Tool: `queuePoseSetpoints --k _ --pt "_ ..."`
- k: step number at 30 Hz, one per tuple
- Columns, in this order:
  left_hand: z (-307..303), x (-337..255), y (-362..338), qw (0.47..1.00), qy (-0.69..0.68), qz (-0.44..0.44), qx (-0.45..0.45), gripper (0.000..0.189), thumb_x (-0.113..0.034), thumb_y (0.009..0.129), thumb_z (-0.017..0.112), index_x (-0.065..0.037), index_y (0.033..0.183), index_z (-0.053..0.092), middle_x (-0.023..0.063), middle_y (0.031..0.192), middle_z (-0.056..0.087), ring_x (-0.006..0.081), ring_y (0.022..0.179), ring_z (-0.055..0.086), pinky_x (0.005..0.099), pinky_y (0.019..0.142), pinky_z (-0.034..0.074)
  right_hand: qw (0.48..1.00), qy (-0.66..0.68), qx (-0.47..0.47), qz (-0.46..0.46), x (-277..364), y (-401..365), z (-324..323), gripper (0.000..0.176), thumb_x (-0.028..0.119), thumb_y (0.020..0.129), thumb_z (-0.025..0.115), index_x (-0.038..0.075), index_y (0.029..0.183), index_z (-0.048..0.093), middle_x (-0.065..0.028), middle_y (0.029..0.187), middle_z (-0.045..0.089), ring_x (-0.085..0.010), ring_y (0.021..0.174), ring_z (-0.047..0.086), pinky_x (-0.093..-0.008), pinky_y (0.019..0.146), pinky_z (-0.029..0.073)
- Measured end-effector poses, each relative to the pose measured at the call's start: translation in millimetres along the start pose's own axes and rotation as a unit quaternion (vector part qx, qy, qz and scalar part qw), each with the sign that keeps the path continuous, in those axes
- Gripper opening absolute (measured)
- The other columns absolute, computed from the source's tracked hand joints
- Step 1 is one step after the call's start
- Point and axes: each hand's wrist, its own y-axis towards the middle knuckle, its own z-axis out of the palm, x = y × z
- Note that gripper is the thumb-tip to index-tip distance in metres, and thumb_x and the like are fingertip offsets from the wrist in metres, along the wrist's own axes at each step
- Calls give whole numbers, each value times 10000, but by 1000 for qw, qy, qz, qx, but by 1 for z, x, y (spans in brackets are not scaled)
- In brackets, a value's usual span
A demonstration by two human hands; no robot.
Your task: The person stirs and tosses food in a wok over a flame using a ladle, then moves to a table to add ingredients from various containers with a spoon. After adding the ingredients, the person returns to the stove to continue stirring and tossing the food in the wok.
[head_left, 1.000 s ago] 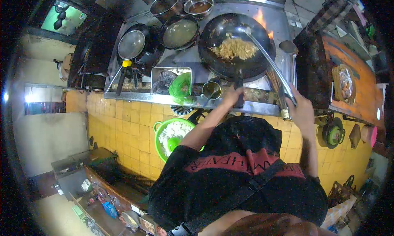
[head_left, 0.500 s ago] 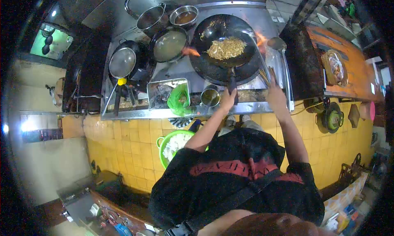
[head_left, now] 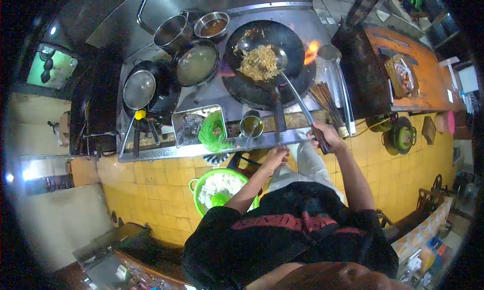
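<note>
My right hand (head_left: 327,137) is closed around the dark handle of a long metal ladle (head_left: 298,97), whose bowl rests in the wok against the food. Brown noodle-like food (head_left: 258,63) lies heaped in the black wok (head_left: 292,35) on the burner. Below the end of the wok handle (head_left: 279,111), at the stove's front edge, is my left hand (head_left: 276,156). Its fingers are curled together, off the handle, and whatever they may hold is hidden. A bamboo brush (head_left: 324,97) lies just beyond my right hand, beside a second ladle (head_left: 339,63).
Flames (head_left: 311,52) rise beside the wok. To its left are a pan of cloudy liquid (head_left: 196,63), a strainer (head_left: 139,90), a metal tray (head_left: 177,119) with a green bag (head_left: 212,131), and a metal cup (head_left: 251,124). A green basin (head_left: 195,194) of white rice stands below the stove.
My left hand has left the wok handle and drawn back towards me. My right hand has come back and left, with the ladle's bowl now in the food.
</note>
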Motion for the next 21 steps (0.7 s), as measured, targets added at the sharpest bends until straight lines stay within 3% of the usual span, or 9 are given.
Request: queuePoseSetpoints --k 1,4,8,10,12,15,18,20,21 --pt "2 3 0 1000 3 -5 1 211 -255 867 537 -65 952 573 20 832 593 113 680 564 265 593 474 997 -56 -27 53 1 4 -11 246 335 928 467 112 1030 449 -75 697 549 -108 409 462 -272 363 399" --pt "16 -7 17 998 38 45 34 236 -257 867 539 -56 985 580 36 866 612 118 697 574 271 601 474 981 -185 -57 -7 36 -12 5 204 288 931 465 94 884 422 -31 602 490 -112 396 440 -255 337 362" --pt "60 -48 7 986 77 147 19 326 -345 887 538 -36 976 594 42 867 628 123 712 577 275 593 461 942 -300 -104 -110 14 -52 0 205 265 937 455 70 994 476 -18 573 474 -112 374 421 -271 349 352" --pt "97 -54 2 990 -32 135 32 367 -397 896 530 -40 937 603 32 823 619 115 705 557 260 604 448 960 -237 -99 -108 -8 -81 -11 321 310 948 442 86 1177 471 -23 606 484 -105 407 419 -263 375 367" --pt "138 -66 -15 983 19 175 54 398 -437 900 517 -48 922 601 20 788 606 99 694 534 246 607 436 971 -137 -140 -135 -27 -124 -12 503 364 953 430 140 1387 309 -27 659 492 -101 449 430 -252 400 377" --pt "196 -59 -36 974 6 168 149 347 -394 897 533 -49 875 565 9 753 566 84 674 512 241 587 421 969 -94 -119 -193 -57 -171 -34 658 386 970 370 185 1458 -24 -46 757 507 -95 503 439 -245 436 395" --pt "259 -19 -33 969 30 205 137 266 -321 883 569 -64 855 506 4 719 531 81 639 492 258 587 426 941 -77 -202 -259 -99 -196 -65 654 370 979 337 163 1451 -65 -79 827 549 -110 496 438 -254 451 410" --pt "298 -20 -71 965 20 179 192 193 -221 885 570 -60 872 465 2 702 517 77 599 480 241 505 399 826 -171 -322 -429 -137 -190 -91 659 368 978 328 151 1445 -83 -107 886 582 -142 489 479 -271 485 452" --pt "307 20 -38 927 131 284 207 190 -205 920 521 -47 894 418 10 696 489 83 528 468 245 432 402 721 -264 -402 -498 -153 -194 -113 654 365 977 335 158 1448 -69 -106 896 587 -149 497 500 -273 501 469"
